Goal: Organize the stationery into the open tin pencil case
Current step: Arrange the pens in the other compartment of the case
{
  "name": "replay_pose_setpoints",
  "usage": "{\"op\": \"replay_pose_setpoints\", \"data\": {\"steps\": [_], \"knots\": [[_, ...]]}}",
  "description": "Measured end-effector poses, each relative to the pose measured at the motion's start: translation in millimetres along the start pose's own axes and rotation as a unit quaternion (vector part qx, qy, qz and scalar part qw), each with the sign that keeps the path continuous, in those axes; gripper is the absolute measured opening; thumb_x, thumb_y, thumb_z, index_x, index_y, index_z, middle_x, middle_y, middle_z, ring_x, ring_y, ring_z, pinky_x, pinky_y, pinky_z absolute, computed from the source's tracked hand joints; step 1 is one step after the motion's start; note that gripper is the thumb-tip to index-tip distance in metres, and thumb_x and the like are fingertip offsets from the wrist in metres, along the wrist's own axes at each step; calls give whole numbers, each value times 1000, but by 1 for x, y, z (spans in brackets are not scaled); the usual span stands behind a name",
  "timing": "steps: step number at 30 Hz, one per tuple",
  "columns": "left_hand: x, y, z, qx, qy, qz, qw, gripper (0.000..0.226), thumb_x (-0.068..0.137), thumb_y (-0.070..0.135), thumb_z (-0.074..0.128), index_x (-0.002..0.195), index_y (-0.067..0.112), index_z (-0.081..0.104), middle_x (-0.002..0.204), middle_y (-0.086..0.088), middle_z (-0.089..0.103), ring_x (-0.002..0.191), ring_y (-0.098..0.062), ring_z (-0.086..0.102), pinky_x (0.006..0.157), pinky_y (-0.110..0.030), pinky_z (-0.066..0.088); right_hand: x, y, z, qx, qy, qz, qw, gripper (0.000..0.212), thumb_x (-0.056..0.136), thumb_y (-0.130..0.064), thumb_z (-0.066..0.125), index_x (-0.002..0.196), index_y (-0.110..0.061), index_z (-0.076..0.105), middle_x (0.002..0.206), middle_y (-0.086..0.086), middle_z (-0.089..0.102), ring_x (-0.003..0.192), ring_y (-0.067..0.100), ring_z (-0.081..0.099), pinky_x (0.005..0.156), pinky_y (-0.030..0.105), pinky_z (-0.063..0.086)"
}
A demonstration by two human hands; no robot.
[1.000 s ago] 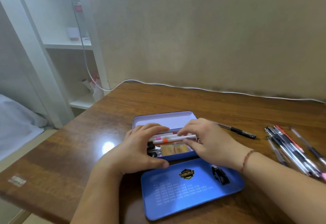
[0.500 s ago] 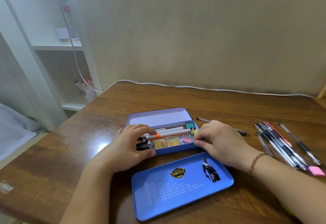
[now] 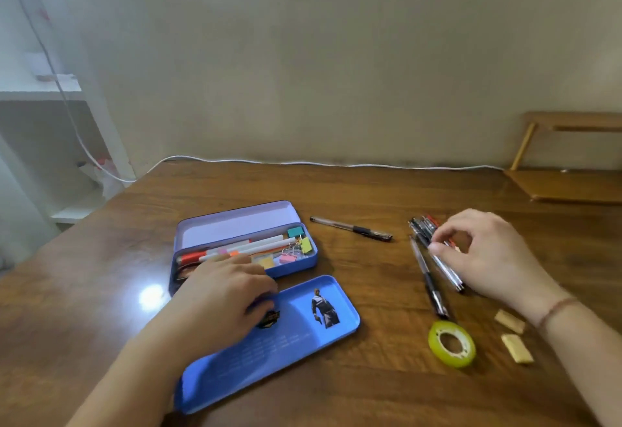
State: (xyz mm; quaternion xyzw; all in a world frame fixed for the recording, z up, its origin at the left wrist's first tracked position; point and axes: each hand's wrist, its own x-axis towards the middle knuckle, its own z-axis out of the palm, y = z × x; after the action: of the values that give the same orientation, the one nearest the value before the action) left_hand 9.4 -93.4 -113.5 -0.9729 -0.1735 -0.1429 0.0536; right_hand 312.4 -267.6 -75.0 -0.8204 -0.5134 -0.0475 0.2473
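Tabletop (image 3: 387, 386) carried the whole job, which I judged about half done. Open tin pencil case (image 3: 244, 241) sat left of centre, already holding markers and binder clips (image 3: 296, 251); its loose lid (image 3: 303, 325) lay just in front. My left hand (image 3: 222, 295) rested flat over the case's near edge, fingers loose and gripping nothing. My right hand (image 3: 488, 251) hovered over the pen bundle (image 3: 434, 248), fingers curled onto it; a firm pinch I could not confirm. Single pen (image 3: 351, 229), tape roll (image 3: 452, 344) and two erasers (image 3: 516, 347) remained outside.
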Motion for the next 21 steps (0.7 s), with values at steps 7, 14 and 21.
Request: {"op": "replay_pose_setpoints", "data": {"steps": [7,14,21], "knots": [[40,38,-5,-34,-96,-44,994,21,87,34,46,98,32,64,98,12,71,89,-18,65,73,-34,56,-14,-12,-2,-141,-138,58,979,45,73,-71,58,66,-27,63,71,-14,62,69,2,55,56,25,42],[84,78,-3,-40,-117,-1,992,13,96,25,52,100,27,64,99,8,68,87,-12,59,57,-20,38,-17,-10,-1,-141,-109,79,981,32,85,-46,51,64,-24,63,68,-10,60,62,6,53,51,25,39],[61,33,-10,-281,203,-112,931,22,89,12,67,85,34,68,77,15,69,71,-5,63,63,-11,47,-19,-5,20,25,-68,-147,987,19,95,-31,50,103,-32,67,91,-17,54,81,5,54,66,21,46]]}}
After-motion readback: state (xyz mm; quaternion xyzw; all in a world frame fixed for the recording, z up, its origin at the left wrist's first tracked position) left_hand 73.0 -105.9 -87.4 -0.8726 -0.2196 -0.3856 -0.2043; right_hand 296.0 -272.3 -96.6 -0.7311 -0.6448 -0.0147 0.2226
